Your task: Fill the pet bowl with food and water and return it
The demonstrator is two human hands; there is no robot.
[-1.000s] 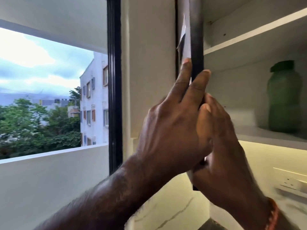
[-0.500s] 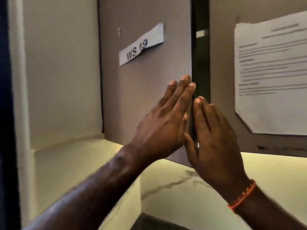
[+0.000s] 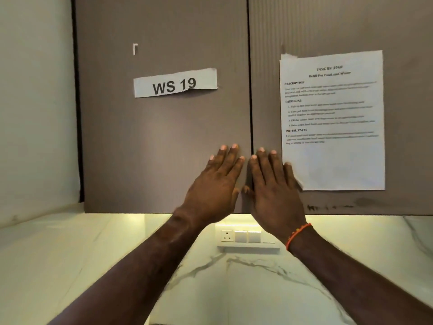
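Bowl, food and water are nowhere in front of me; what I have under my hands is a pair of grey-brown cabinet doors, both flush and closed with only a thin dark seam between them. My left hand (image 3: 216, 184) lies flat on the left door (image 3: 164, 137), fingers spread and straight, gripping nothing, its fingertips just beside the seam. My right hand (image 3: 273, 188) lies the same way on the right door (image 3: 264, 90), palm down, fingers extended and empty, with an orange thread bracelet (image 3: 297, 235) around the wrist. The two thumbs nearly meet across the seam, low on the doors near their bottom edge. My right little finger touches the lower left corner of a printed task sheet (image 3: 332, 123) taped to the right door (its heading reads something like "Refill Pet Food and Water", the smaller lines are too blurred to read). On the left door, above my left hand, a torn paper strip (image 3: 175, 82) says "WS 19", and a small white mark sits higher up. Below the doors a lit marble backsplash (image 3: 117, 242) runs across, with a white socket and switch panel (image 3: 248, 238) between my forearms. A pale wall (image 3: 35, 102) stands to the left of the cabinet.
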